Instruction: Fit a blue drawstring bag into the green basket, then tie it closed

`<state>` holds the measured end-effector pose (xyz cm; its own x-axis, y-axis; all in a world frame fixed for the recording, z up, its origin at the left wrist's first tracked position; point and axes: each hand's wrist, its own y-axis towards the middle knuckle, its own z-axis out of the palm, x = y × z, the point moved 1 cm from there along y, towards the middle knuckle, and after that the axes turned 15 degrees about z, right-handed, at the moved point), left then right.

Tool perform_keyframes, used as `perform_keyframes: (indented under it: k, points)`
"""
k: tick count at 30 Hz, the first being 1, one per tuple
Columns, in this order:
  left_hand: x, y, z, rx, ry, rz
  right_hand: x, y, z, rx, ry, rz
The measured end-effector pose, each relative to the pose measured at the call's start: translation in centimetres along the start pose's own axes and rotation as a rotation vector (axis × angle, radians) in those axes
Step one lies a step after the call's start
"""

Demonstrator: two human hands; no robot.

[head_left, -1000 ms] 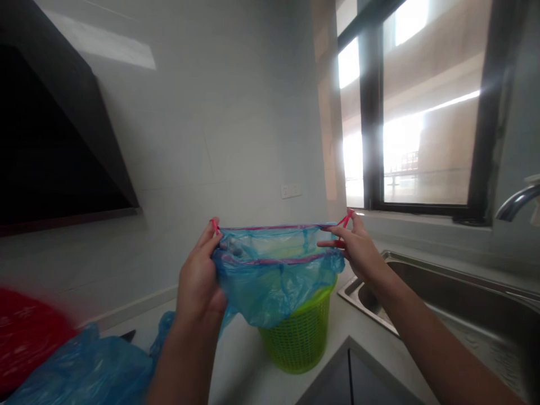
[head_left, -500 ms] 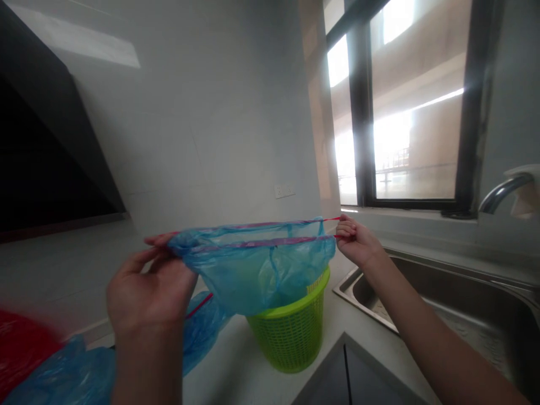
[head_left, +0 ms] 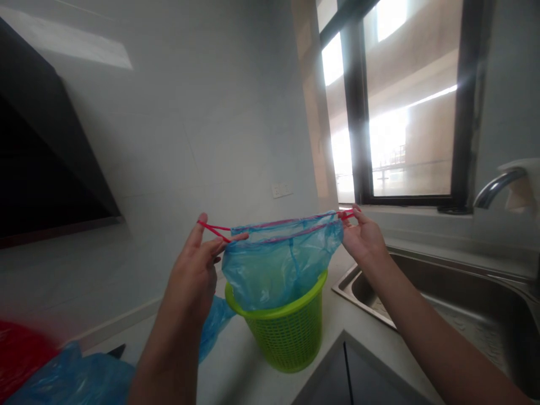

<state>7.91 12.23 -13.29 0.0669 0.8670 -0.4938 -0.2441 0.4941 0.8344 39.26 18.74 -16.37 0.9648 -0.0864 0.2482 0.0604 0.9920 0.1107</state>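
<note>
At the far left lies one shiny red plastic bag (head_left: pixel 21 354), partly blurred, and next to it crumpled blue plastic (head_left: pixel 80 374), soft and wrinkled. A second patch of blue plastic (head_left: pixel 215 323) shows behind the left arm; whether both patches are one piece, I cannot tell. Two hands are in view. The left hand (head_left: pixel 189 273) holds a red cord (head_left: pixel 217 229), which is stretched over two fingertips spread apart. In the middle is one thin, see-through blue bag (head_left: pixel 270 270), its mouth pulled long and narrow between the hands, its lower part inside one green basket (head_left: pixel 291 337). This basket is round, with a smooth rim and many small holes, and stands upright on the pale worktop (head_left: pixel 232 371). The right hand (head_left: pixel 365 236) pinches the other end of the cord. At the right is one metal sink (head_left: pixel 367 306) with one curved tap (head_left: pixel 500 185).
</note>
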Motion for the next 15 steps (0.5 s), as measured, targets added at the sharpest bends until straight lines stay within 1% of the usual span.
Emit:
perform_keyframes:
  k: [2,3,6,8,10,12,14,15]
  points:
    - [0.8,0.1,0.0,-0.093,0.083,0.018,-0.1,0.3,-0.1,-0.022,0.002,-0.015]
    - [1.1,0.2,0.2,-0.162,0.080,0.011,-0.1,0.4,-0.1,-0.015,0.000,-0.001]
    - [1.5,0.5,0.8,-0.375,-0.077,-0.024,-0.5,0.4,0.0,0.011,-0.016,0.083]
    - [1.6,0.7,1.2,-0.462,-0.171,-0.015,-0.7,0.0,0.0,0.010,-0.041,0.151]
    - [1.7,0.8,1.3,-0.520,-0.213,0.032,-1.0,-0.5,0.1,0.026,-0.086,0.232]
    - [1.7,0.8,1.4,-0.521,-0.239,0.065,-1.5,-1.0,0.2,0.052,-0.160,0.313]
    - [1.5,0.6,1.5,-0.505,-0.230,0.077,-2.1,-1.4,0.4,0.045,-0.246,0.341]
    - [1.3,0.4,1.6,-0.497,-0.205,0.082,-2.5,-1.5,0.5,0.036,-0.292,0.323]
